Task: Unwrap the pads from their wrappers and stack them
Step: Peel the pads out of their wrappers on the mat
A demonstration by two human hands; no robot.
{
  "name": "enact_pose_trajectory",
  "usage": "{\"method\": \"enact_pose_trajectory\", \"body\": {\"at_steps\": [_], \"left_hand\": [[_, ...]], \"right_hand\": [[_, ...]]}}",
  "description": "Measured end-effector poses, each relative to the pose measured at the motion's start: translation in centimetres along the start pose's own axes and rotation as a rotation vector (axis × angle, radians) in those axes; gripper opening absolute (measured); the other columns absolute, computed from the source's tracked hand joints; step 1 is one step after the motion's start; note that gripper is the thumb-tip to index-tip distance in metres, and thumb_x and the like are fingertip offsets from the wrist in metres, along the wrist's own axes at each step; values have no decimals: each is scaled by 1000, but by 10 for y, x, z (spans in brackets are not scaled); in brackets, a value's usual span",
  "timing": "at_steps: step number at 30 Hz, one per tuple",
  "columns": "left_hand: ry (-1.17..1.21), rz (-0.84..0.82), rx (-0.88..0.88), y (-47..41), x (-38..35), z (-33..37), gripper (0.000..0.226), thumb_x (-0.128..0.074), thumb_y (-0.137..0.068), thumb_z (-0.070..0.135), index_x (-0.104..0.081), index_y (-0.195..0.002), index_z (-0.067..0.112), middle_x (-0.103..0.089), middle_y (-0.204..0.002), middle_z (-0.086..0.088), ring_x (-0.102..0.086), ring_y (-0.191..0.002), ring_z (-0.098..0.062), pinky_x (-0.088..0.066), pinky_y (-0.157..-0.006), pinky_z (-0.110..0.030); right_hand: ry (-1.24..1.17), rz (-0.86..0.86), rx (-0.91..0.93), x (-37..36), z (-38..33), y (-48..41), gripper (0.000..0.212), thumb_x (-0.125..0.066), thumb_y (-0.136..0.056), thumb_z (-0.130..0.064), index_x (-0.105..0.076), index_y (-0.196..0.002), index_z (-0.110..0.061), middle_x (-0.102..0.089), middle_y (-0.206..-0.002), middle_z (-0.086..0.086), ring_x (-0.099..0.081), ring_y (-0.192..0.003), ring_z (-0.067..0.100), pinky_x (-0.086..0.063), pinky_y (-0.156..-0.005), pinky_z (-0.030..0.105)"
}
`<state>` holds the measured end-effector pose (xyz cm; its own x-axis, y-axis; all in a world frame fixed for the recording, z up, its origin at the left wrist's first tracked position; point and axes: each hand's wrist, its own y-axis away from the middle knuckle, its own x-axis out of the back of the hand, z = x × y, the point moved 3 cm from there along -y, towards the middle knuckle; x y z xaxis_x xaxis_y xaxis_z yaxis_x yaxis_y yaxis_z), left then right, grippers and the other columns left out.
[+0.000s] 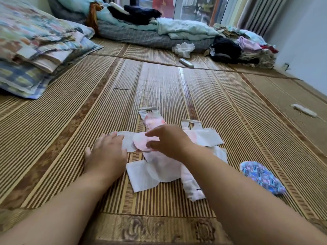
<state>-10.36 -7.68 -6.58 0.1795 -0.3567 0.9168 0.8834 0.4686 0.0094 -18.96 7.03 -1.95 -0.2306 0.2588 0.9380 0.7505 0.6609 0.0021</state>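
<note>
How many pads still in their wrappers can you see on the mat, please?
1. The blue-patterned wrapped pad lies on the bamboo mat, right of the unwrapped pile and apart from it. Others could be hidden beneath the pile.

Unwrapped pads [159, 167] lie flat in a loose, overlapping pile, white with pale pink middles, their wings and white sheets splayed out to the sides. The top pad [139, 145] lies crosswise, its rounded pink end pointing left. A far pad [153, 121], pink and white, sticks out from the back of the pile. A wrapped pad [262, 177], blue and patterned, lies apart to the right
</note>
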Motion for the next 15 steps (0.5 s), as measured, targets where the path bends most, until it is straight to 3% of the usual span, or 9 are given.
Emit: {"method": "enact_pose_trajectory", "body": {"at_steps": [4,11,13,15], "left_hand": [[-14,14,9,-6,11,-13,26,-46,-86,31,-60,-107,28,-59,-124,4,-46,-122,-18,-32,-103,-52],[-53,134,-73,-11,20,-22,21,-50,-90,36,-69,-99,29,-64,-103,8,-53,-104,-18,-39,-91,-42],[106,168,-94,-12,24,-19,19,-51,-90,31,-67,-96,23,-61,-101,5,-53,-104,-20,-39,-91,-43],[402,223,-106,-7,35,-13,13,-51,-91,25,-63,-91,19,-61,-94,3,-56,-94,-21,-45,-79,-38]], "right_hand": [[47,-99,159,-23,-35,-25,40,-62,-84,-39,-65,-121,-23,-60,-134,0,-54,-121,17,-44,-102,38],[35,-134,188,-32,-45,-29,48,-67,-81,-43,-65,-119,-14,-63,-123,7,-55,-113,22,-46,-96,42],[29,-114,168,-32,-43,-29,48,-69,-79,-43,-64,-118,-15,-64,-117,6,-56,-105,22,-49,-89,41],[28,-56,135,-33,-42,-30,43,-67,-80,-39,-61,-118,-21,-65,-107,4,-59,-96,22,-51,-81,39]]}}
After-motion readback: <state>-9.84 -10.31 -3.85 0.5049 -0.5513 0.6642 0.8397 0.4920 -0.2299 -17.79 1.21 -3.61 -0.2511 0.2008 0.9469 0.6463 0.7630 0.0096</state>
